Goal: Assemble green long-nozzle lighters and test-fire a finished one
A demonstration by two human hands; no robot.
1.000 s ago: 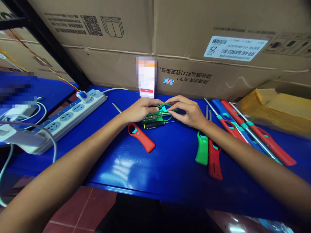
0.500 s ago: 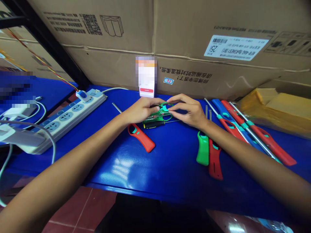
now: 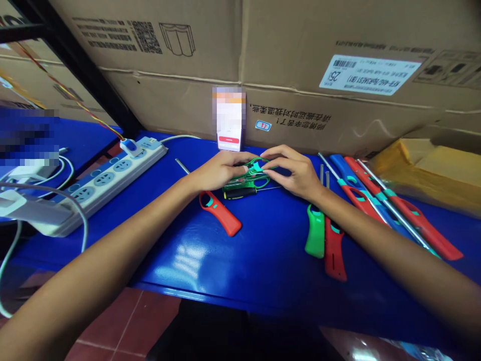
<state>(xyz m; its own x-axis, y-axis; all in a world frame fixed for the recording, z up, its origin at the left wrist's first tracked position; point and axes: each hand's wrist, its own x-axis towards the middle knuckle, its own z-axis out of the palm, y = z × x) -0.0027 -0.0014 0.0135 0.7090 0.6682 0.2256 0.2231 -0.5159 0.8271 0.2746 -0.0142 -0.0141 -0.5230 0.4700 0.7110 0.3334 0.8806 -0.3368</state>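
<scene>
Power strip [image 3: 112, 178] out on my left, then my left hand [image 3: 220, 170] pinching the green plastic part [image 3: 254, 170] over the blue bench top [image 3: 188, 265]. My right hand [image 3: 295, 173] closes narrow on it too, just above a black-handled screwdriver [image 3: 240, 193], with a green handle [image 3: 314, 230] further right.

Glossy blue painted tabletop [image 3: 188, 260], matt rough cardboard boxes [image 3: 150, 95], smooth red plastic lighter handle [image 3: 221, 215], shiny metal rod [image 3: 391, 203].
</scene>
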